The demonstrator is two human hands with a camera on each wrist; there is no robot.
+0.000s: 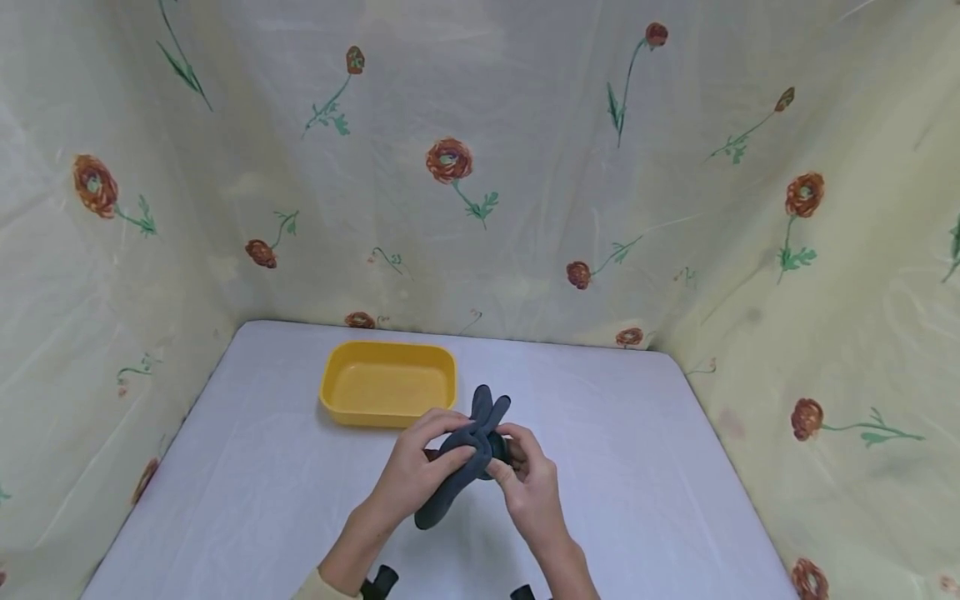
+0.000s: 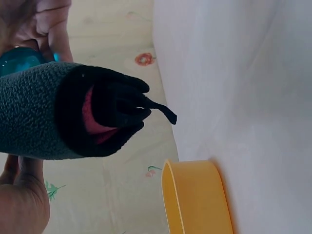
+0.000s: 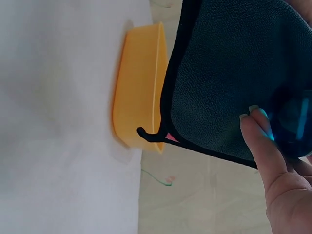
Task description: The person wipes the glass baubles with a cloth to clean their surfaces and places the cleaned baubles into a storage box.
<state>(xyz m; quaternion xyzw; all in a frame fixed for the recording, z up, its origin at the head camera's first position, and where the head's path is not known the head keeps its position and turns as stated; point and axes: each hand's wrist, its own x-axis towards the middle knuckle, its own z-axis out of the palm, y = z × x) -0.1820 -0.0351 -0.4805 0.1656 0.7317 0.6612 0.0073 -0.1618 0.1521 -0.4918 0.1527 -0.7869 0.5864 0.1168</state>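
Note:
A dark grey-teal cloth (image 1: 450,492), with a black edge, a pink inner side and a small loop, is folded in my left hand (image 1: 420,467). My left hand grips it, thumb on top. In the left wrist view the cloth (image 2: 39,112) hides most of that hand. Against the cloth's right side sits a rounded, glossy dark teal thing (image 1: 498,454); its kind cannot be told. My right hand (image 1: 532,479) holds it between thumb and fingers. The right wrist view shows the glossy thing (image 3: 292,122) partly cut off, with right-hand fingertips (image 3: 253,114) by the cloth.
A yellow rectangular tray (image 1: 390,418) stands on the white-covered table (image 1: 637,467), behind and left of my hands. Flower-patterned sheets (image 1: 525,100) hang at the back and both sides. Black wrist gear (image 1: 384,579) shows at the bottom.

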